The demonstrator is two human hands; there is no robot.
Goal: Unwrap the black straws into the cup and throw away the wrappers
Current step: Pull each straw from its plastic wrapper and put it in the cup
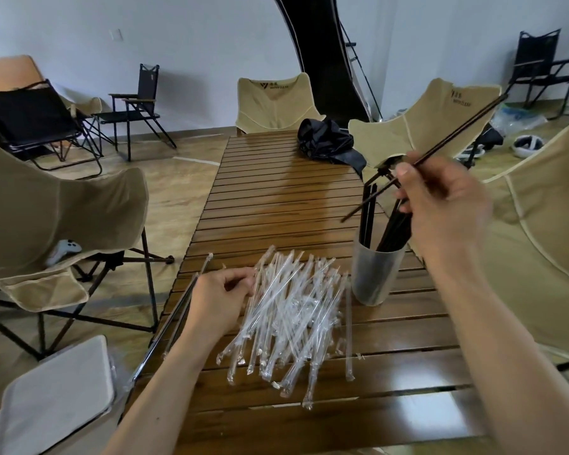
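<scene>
Up at the right of the frame, the right hand (440, 205) pinches a bare black straw (437, 152) above the cup (376, 277); lower left of centre, the left hand (217, 300) grips a wrapper (191, 303) beside the pile of wrapped straws (293, 313) on the table (276, 192).

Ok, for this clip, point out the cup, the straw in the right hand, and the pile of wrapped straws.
cup (373, 277), head view, on its translucent side wall.
black straw (457, 134), head view, on the shaft above the right hand (440, 205).
pile of wrapped straws (296, 310), head view, on the middle of the heap.
</scene>
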